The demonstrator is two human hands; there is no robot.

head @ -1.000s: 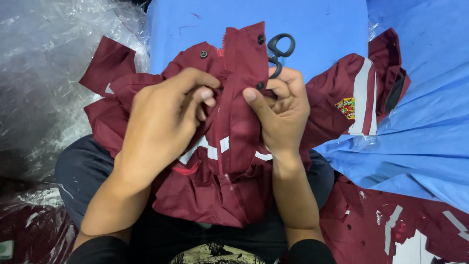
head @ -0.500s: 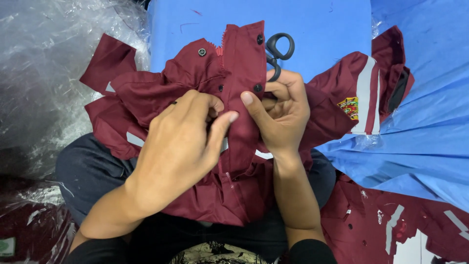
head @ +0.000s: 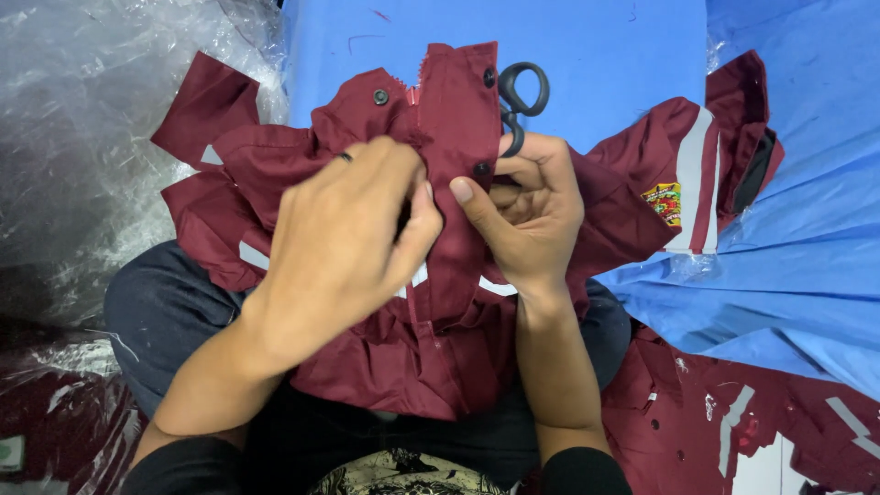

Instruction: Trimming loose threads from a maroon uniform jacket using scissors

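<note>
The maroon garment (head: 440, 302) lay bunched across the person's lap at the centre of the view, its upper edge reaching toward 12 o'clock onto the blue table (head: 596, 46). The left hand (head: 339, 247) rested palm-down on the cloth at the centre, fingers curled and closed on a fold beside the front placket (head: 456, 110); a thin ring (head: 346, 157) showed on one finger. The right hand (head: 527, 215) sat just at 3 o'clock of the left, closed, its thumb pressed on the placket strip and its fingers pinching the cloth from behind. The black scissors (head: 522, 96) stood at 1 o'clock of the right hand, their loops above the knuckles; whether that hand also gripped them cannot be told. A sleeve with a white stripe and a coloured badge (head: 666, 202) extended toward 3 o'clock. Clear plastic wrapping (head: 92, 137) filled the 9 to 11 o'clock area. More maroon pieces (head: 733, 412) lay at 4 o'clock.
</note>
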